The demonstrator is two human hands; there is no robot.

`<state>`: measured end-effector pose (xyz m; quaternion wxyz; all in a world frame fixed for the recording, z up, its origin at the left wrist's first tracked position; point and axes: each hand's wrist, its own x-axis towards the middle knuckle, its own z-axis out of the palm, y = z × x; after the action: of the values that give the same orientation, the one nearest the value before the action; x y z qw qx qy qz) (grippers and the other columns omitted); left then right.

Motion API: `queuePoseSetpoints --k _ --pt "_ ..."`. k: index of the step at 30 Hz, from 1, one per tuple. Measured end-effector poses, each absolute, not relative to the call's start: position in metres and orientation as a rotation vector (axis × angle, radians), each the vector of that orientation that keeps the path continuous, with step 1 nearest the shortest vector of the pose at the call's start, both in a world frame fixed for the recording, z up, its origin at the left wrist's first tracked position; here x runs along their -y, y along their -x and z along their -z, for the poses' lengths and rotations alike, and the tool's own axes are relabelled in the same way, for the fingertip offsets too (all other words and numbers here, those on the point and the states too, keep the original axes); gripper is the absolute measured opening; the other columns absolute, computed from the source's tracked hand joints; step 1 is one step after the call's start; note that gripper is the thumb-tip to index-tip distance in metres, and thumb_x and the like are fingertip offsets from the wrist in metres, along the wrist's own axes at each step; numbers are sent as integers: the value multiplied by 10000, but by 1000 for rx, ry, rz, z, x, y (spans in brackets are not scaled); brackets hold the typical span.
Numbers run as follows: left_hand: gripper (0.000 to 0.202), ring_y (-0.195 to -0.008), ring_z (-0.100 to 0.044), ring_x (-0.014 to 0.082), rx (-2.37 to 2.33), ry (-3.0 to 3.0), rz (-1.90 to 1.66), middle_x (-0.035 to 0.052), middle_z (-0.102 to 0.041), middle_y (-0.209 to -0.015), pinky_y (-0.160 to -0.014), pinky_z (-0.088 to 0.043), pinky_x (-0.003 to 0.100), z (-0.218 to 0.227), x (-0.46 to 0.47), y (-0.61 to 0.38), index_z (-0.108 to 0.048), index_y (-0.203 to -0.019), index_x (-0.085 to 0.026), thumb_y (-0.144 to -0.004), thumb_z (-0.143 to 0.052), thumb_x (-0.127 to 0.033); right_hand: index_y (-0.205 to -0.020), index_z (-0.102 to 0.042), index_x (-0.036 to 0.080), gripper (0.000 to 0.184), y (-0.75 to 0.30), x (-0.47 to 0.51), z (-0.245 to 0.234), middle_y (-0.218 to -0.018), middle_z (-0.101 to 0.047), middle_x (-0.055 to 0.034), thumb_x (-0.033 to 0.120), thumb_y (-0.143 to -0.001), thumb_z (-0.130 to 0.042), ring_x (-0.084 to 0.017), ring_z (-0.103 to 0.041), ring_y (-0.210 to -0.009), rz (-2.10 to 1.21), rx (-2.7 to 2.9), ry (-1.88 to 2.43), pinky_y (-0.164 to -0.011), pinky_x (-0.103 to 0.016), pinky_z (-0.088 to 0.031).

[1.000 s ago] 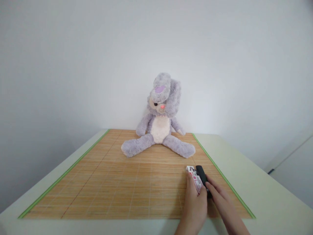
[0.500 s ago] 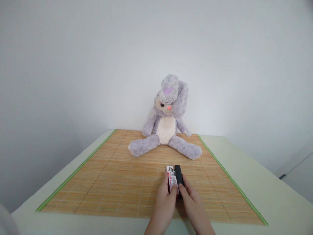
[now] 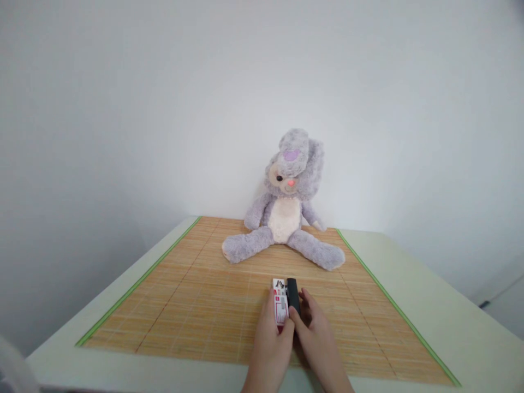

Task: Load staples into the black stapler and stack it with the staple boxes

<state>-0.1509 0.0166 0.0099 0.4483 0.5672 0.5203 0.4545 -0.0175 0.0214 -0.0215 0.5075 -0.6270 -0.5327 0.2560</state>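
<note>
A small white box with red print [image 3: 280, 303] and a black oblong object [image 3: 293, 295], perhaps a stapler, are side by side over the bamboo mat [image 3: 196, 305]. My left hand [image 3: 271, 338] is closed on the box, its fingers along the left side and its thumb at the near end. On the right, my right hand [image 3: 317, 333] has its thumb on the near part of the black object. Its index finger is bent along the right side, with a slight gap there. The undersides of both things are hidden.
Behind the hands, a grey-lilac plush rabbit [image 3: 284, 218] sits on the mat against the white wall [image 3: 164, 109], legs spread. The mat has green edging and lies on a pale table [image 3: 426, 295]. A blurred pale shape [image 3: 14, 365] shows at the lower left.
Both hands have moved slightly left with the box and black object, relative to the mat. The right fingers have loosened a little from the black object. The view has shifted slightly left.
</note>
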Motion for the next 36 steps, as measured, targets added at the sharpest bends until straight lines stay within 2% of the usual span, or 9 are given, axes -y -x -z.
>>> queuePoseSetpoints --k 4,7,10,14,16,18,25,31,36 --pt "736 -1540 -330 254 -1356 -1466 -1135 128 -343 -1666 -1281 -262 407 -8 -10 145 -314 -1595 -165 -915 -540 -329 -1390 -605 158 681 7 -26 11 -1415 -635 -170 475 -799 -724 -360 -599 -1310 -460 1356 1582 -1129 -524 -467" --pt "787 -1564 -277 270 -1394 -1549 -1137 129 -295 -1687 -1290 -241 416 -5 -8 146 -281 -1608 -176 -905 -578 -366 -1320 -634 192 593 -6 -27 3 -1342 -665 -142 434 -785 -709 -352 -607 -1270 -323 1453 1635 -1114 -524 -469" --pt "779 -1578 -234 297 -1500 -1682 -1159 129 -277 -1693 -1294 -220 474 -2 -8 153 -332 -1585 -185 -866 -606 -308 -1237 -649 211 488 -24 -24 0 -1266 -682 -121 437 -805 -678 -331 -616 -1229 -169 1494 1663 -1105 -510 -464" --pt "493 -1584 -199 337 -1684 -1808 -1200 122 -293 -1687 -1279 -215 542 -1 -8 165 -604 -1310 -210 -825 -655 -283 -1027 -682 225 328 -48 -20 9 -1210 -687 -117 482 -823 -666 -312 -629 -1164 -119 1489 1666 -1064 -483 -478" --pt "317 -1576 -224 346 -1746 -1845 -1180 119 -310 -1680 -1258 -261 550 -1 -7 172 -664 -1138 -215 -834 -661 -303 -958 -689 229 284 -56 -19 14 -1201 -688 -113 479 -828 -655 -305 -628 -1149 -144 1495 1677 -1054 -473 -478" --pt "240 -1561 -266 348 -1802 -1908 -1126 123 -337 -1667 -1243 -292 559 -1 -5 181 -684 -1062 -220 -846 -656 -319 -960 -697 229 278 -59 -19 17 -1185 -693 -106 473 -839 -641 -298 -625 -1144 -159 1491 1692 -1050 -462 -475" --pt "269 -1521 -340 347 -1995 -2035 -1139 110 -390 -1633 -1228 -336 556 -5 -35 232 -721 -1059 -222 -905 -621 -419 -1006 -699 225 300 -58 -19 16 -1131 -704 -99 479 -873 -612 -287 -640 -1092 -144 1502 1704 -993 -431 -490" --pt "250 -1474 -407 342 -2010 -2053 -1025 127 -494 -1548 -1210 -352 537 0 -75 254 -748 -1053 -202 -888 -643 -359 -988 -702 226 311 -58 -18 16 -1123 -706 -98 500 -870 -614 -296 -645 -1080 -167 1498 1715 -971 -433 -496" --pt "334 -1468 -419 326 -1969 -2019 -1087 98 -478 -1572 -1202 -365 527 4 -74 256 -734 -1206 -238 -922 -613 -365 -982 -714 226 305 -60 -20 19 -1152 -700 -103 492 -863 -623 -292 -646 -1092 -148 1494 1696 -999 -432 -495"
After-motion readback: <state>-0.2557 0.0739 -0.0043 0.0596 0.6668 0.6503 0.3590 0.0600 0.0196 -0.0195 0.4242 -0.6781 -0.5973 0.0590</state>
